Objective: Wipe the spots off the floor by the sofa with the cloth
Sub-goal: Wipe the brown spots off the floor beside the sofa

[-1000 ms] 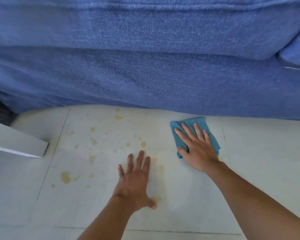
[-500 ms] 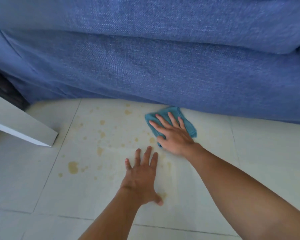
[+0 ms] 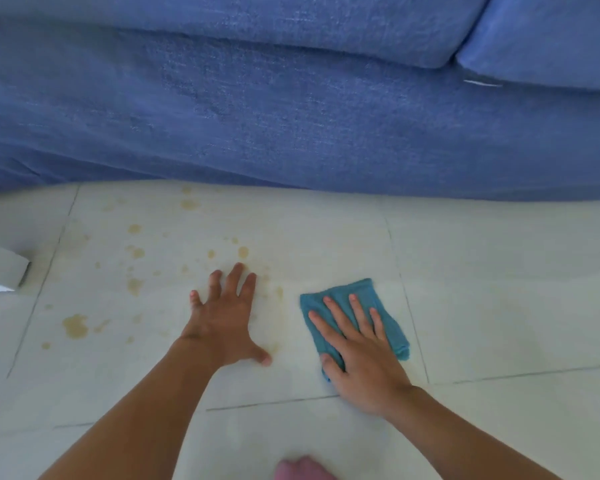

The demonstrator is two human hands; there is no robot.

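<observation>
White furniture corner [image 3: 4,271] pokes in at far left, resting on the pale tiled floor [image 3: 499,306]. Yellow-brown spots [image 3: 75,325] scattered across the tile left of centre, a few right up by the base of the blue fabric sofa [image 3: 291,116] that spans the whole back. Left hand [image 3: 224,323] flat on the floor, fingers [image 3: 232,278] spread wide, holding nothing; nearest spots sit just beyond its fingertips. Right hand [image 3: 364,358] lies palm-down on the folded teal cloth [image 3: 368,296], fingers splayed, pressing it to the tile, not gripping. Cloth is right of the spots, apart from the sofa. Blurred pinkish shape [image 3: 302,469] at bottom edge, can't tell what.
</observation>
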